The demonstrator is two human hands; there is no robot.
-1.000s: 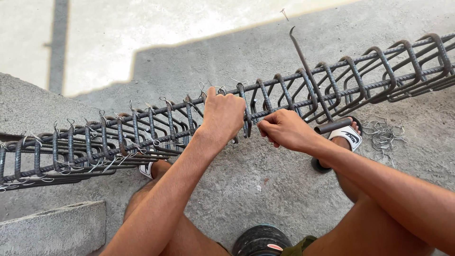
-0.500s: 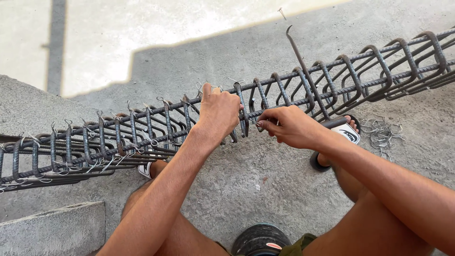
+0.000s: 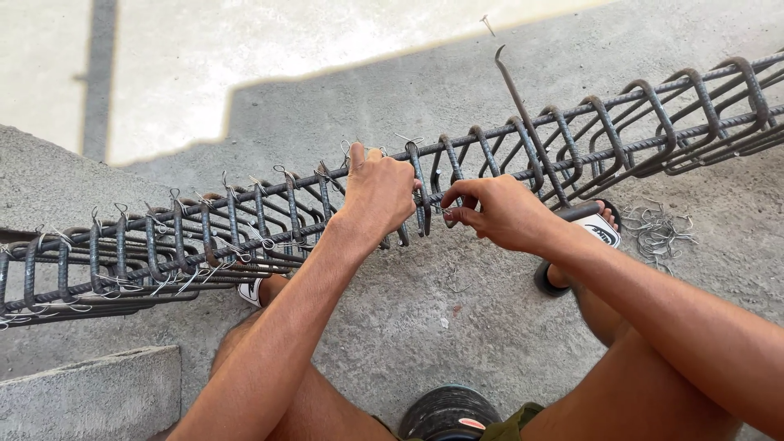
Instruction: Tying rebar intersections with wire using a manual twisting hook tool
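A long rebar cage of dark bars and closely spaced stirrups stretches across the concrete floor, from the left edge up toward the right edge. The left hand is closed over the cage's top bar near the middle, fingers wrapped around it. The right hand sits just beside it, its fingertips pinched narrowly at a stirrup; whether they hold a wire I cannot tell. A hooked metal tool leans upright against the cage behind the right hand. Loose wire ties lie on the floor near the right edge, beside a sandalled foot.
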